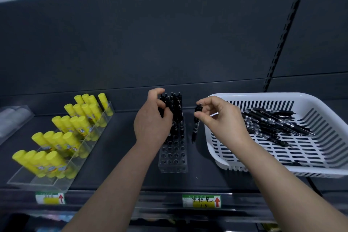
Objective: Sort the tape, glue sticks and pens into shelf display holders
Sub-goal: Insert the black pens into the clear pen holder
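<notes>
Bare shelf lay open between the glue-stick tray at nine o'clock and the clear pen block at centre. At three o'clock the white basket stood just beside the block, leaving a narrow gap where a black pen hung. Standing pens crowded the block's twelve o'clock rows; its six o'clock holes stood free.

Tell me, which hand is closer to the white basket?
The right. The right hand is at the left rim of the white basket, pinching a black pen. The left hand is farther left, gripping the pens standing in the clear pen holder.
</notes>
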{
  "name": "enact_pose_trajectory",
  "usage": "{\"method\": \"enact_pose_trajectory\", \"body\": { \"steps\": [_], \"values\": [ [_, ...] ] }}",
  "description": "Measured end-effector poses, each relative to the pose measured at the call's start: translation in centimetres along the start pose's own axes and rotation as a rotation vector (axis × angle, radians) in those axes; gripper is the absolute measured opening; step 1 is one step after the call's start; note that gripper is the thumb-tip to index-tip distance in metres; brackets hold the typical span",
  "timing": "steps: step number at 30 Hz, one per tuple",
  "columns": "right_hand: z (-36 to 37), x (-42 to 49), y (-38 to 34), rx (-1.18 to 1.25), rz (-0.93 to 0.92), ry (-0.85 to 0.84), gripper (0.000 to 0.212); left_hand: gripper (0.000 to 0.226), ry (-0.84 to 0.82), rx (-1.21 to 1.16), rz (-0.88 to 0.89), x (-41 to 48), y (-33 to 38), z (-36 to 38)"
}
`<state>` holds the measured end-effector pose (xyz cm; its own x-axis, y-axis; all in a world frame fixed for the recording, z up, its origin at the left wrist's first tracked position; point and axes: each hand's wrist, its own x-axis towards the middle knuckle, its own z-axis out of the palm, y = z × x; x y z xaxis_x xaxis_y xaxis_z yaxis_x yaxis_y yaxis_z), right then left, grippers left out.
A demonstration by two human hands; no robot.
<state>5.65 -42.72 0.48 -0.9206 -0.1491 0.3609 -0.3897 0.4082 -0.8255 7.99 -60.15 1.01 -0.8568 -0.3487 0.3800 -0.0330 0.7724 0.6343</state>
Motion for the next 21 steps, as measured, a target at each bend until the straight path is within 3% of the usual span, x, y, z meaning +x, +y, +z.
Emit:
{"method": "enact_pose_trajectory", "body": {
  "steps": [6, 14, 21],
  "values": [
    [0.5, 0.1, -0.1, 0.004, -0.004, -0.004, 0.019, 0.037, -0.027, 0.046, 0.055, 0.2, -0.3, 0.0],
    [1.1, 0.1, -0.2, -0.049, -0.024, -0.008, 0.019, 0.028, -0.04, 0.44, 0.308, -0.1, -1.3, 0.1],
    [1.6, 0.2, -0.3, -0.105, -0.034, 0.007, 0.017, 0.031, 0.01, 0.317, 0.359, 0.4, -1.8, 0.0]
  ]
}}
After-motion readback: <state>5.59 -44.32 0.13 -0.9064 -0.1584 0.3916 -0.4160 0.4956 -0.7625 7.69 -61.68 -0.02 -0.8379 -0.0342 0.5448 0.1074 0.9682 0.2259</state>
